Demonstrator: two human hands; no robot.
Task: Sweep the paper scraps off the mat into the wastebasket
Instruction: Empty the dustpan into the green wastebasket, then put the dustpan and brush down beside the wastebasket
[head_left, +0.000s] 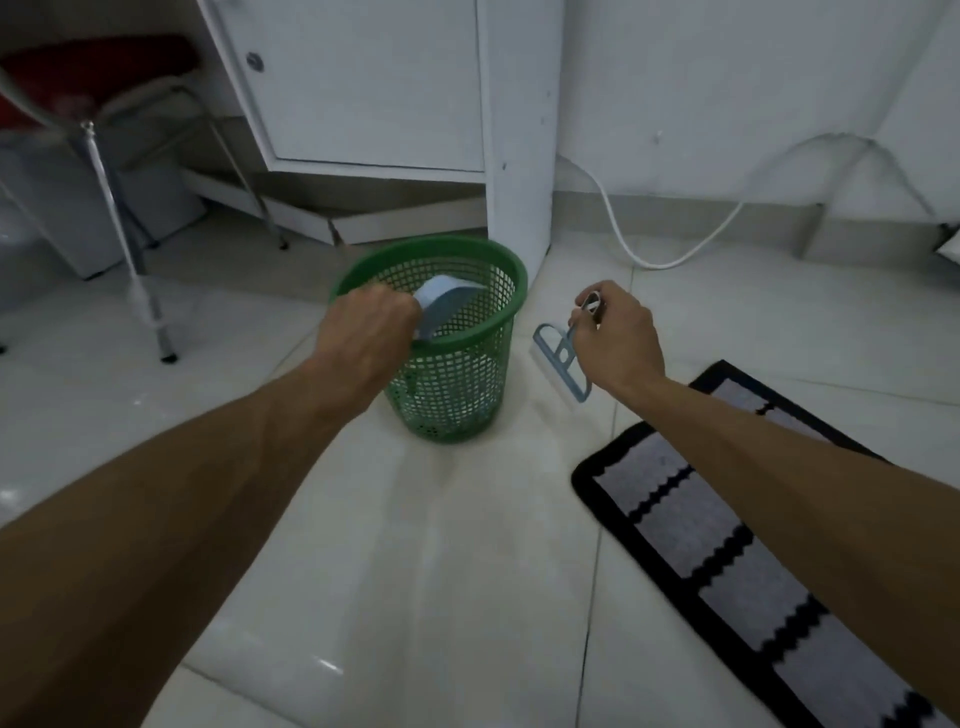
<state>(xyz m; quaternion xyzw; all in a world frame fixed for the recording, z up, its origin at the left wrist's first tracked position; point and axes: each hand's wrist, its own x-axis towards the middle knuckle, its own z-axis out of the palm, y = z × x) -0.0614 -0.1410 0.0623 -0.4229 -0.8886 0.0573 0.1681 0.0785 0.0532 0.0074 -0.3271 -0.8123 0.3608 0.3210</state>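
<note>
tip the blue dustpan held in the left hand steeply inside the green wastebasket rim — right hand pinching the small brush aside — so scraps slide in.

Two bare forearms come into view, one from about eight o'clock, one from about four o'clock; no sleeve shows on either, no watch, band or ring; the left hand shows knuckles and tendon ridges across its back; the right hand has short, plain nails; fine veins line the left forearm.
</note>
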